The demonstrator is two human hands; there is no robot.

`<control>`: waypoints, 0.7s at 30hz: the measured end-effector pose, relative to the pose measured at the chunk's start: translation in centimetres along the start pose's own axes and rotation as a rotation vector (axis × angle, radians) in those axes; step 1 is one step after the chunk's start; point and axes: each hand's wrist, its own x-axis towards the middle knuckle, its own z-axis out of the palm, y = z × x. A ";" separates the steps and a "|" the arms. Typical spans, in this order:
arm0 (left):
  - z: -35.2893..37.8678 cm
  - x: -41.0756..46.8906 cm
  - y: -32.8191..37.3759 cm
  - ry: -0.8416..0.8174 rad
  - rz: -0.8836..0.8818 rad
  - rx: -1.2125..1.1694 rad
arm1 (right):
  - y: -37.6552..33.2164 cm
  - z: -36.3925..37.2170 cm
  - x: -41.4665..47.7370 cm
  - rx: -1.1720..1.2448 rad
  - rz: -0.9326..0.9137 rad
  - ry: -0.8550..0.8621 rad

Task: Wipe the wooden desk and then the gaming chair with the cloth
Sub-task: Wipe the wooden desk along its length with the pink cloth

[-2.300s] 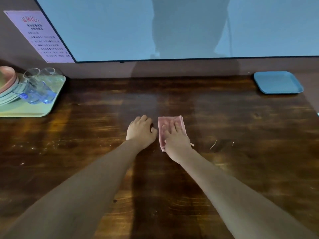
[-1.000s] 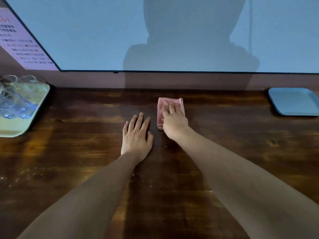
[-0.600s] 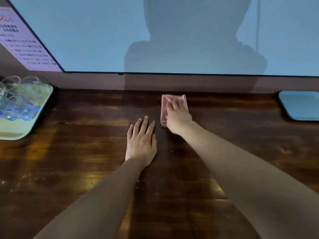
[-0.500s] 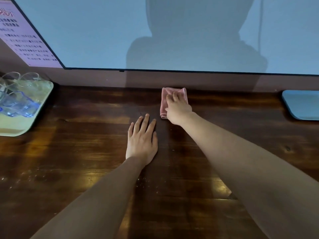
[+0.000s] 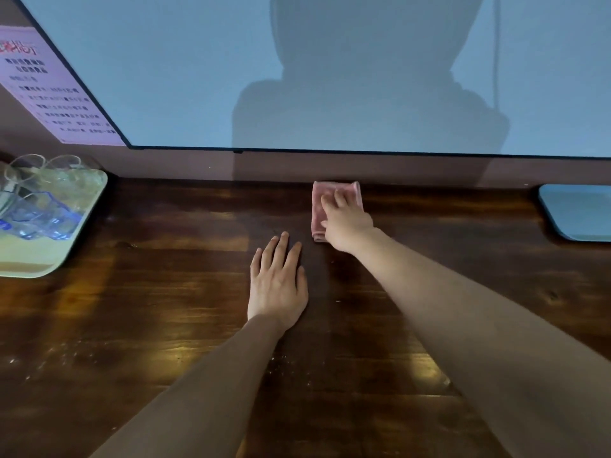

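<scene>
- Head view, the change: the right hand [image 5: 345,223] has pushed the cloth [image 5: 320,213] away from the middle of the wooden desk [image 5: 165,292]. The cloth's far edge now meets the foot of the wall under the big screen [image 5: 330,61].
- The left hand [image 5: 277,285], loosely curled a couple of seconds ago, now lies flat on the wood just near-left of the cloth. It seems to be bracing.
- Meaning: this stroke has likely reached its far limit, so the next move probably comes back or shifts sideways. Pale specks remain on the near and left wood, so the desk looks only partly wiped. The gaming chair is not in view.
- Fingers: the right hand's fingers lie straight and slightly spread, pressing down on the cloth. The left hand's fingers are straight and close together, with the thumb a little apart.
- The cloth: pink, folded into a small upright rectangle, flat on the desk, its near-right part covered by the hand.
- Elsewhere: a green tray [image 5: 49,259] of glasses [image 5: 39,216] sits far left, and a blue tray [image 5: 575,213] far right, both well apart from the cloth.
</scene>
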 end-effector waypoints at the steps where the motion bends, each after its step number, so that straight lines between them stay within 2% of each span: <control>1: 0.1 -0.1 -0.1 0.004 0.000 -0.001 | -0.2 -0.5 0.8 -0.001 0.017 -0.002; 6: 0.2 -0.1 -0.1 0.027 0.007 -0.012 | -0.4 -0.9 0.4 -0.015 0.025 0.017; 14: -0.4 -0.2 0.3 0.005 -0.004 -0.022 | -1.3 2.2 -6.5 -0.032 0.014 -0.024; 21: 0.2 -0.2 -0.1 0.032 0.006 -0.023 | -1.0 0.4 -2.1 0.014 0.024 -0.002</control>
